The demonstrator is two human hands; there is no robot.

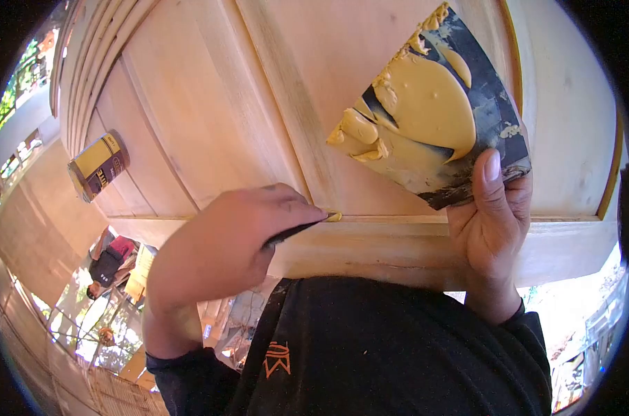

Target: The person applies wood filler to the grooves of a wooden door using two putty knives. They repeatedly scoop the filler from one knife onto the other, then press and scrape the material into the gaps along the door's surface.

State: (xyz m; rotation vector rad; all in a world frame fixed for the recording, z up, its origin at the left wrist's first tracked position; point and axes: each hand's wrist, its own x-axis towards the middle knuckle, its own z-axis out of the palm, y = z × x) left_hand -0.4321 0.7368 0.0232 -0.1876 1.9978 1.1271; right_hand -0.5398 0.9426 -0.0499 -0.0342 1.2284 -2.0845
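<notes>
Progress, judged: filler work on the wooden door panel point(210, 104) is partway. Nearest, left hand point(224, 243), grip clamped on a thin dark blade point(294, 232), presses a small yellow dab point(334, 217) into the groove above the bottom rail, at 6 o'clock. Right hand point(491, 222), grip closed on a dark scraper board point(481, 125) at 2 o'clock, which carries a large heap of yellow putty point(418, 104). Much putty remains unused. Farther, a can point(98, 165) lies at 9 o'clock. Blade mostly hidden by fingers; filled seams hard to make out.

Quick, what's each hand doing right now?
Left hand: closed on a small dark blade, its tip with yellow putty at the wooden panel.
Right hand: holding a putty-loaded board.
</notes>
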